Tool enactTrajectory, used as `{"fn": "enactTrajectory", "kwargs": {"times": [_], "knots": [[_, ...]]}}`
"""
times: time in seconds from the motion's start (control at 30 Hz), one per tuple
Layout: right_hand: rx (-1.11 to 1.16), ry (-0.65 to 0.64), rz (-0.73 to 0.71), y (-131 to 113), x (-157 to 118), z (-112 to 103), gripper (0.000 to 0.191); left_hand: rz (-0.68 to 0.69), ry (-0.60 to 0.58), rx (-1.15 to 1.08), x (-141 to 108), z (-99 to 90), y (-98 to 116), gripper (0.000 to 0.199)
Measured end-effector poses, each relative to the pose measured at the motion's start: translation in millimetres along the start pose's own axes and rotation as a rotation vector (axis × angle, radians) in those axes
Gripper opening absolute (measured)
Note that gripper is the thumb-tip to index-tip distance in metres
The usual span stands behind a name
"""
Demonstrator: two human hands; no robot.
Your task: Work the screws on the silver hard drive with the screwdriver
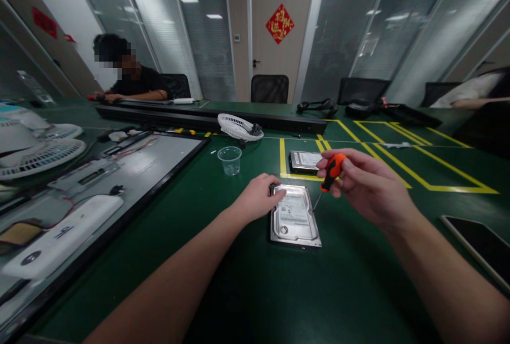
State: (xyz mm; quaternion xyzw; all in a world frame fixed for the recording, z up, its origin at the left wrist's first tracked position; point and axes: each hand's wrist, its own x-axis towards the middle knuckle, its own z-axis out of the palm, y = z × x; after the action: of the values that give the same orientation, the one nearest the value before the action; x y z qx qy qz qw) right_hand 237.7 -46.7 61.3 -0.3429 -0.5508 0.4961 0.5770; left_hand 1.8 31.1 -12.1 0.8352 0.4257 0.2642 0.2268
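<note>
A silver hard drive (pixel 297 216) lies flat on the green table (pixel 239 291). My left hand (pixel 261 195) grips its upper left edge, with the thumb on top of the drive. In my right hand (pixel 360 182) is an orange and black screwdriver (pixel 333 171), held by its handle between thumb and fingers. Its thin shaft slants down and left to the right edge of the drive; whether the tip touches a screw is too small to tell. A second hard drive (pixel 305 161) lies behind, partly hidden by my right hand.
A clear plastic cup (pixel 230 161) stands left of the drives, near a white fan grille (pixel 239 127). An opened display panel (pixel 159 158) fills the left side. A phone (pixel 482 243) lies right. A person (pixel 135 81) sits across the table.
</note>
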Motion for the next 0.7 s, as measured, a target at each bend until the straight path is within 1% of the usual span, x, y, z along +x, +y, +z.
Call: {"fn": "enactTrajectory", "kwargs": {"times": [0.1, 0.23, 0.37, 0.5, 0.7], "knots": [[-0.038, 0.031, -0.033, 2, 1, 1, 0.015, 0.006, 0.0, -0.004, 0, -0.8, 1, 0.032], [-0.084, 0.058, -0.044, 3, 1, 2, 0.025, 0.002, -0.001, 0.002, -1, -1.1, 0, 0.031], [-0.095, 0.01, -0.047, 2, 0, 1, 0.025, 0.005, -0.003, 0.001, 0, -0.7, 0, 0.031], [-0.065, -0.04, 0.007, -2, 1, -2, 0.026, 0.012, 0.005, -0.001, 0, -0.1, 0, 0.03], [-0.145, -0.122, 0.014, -9, 5, -3, 0.021, 0.017, 0.002, -0.017, 0, -1.6, 1, 0.029]]}}
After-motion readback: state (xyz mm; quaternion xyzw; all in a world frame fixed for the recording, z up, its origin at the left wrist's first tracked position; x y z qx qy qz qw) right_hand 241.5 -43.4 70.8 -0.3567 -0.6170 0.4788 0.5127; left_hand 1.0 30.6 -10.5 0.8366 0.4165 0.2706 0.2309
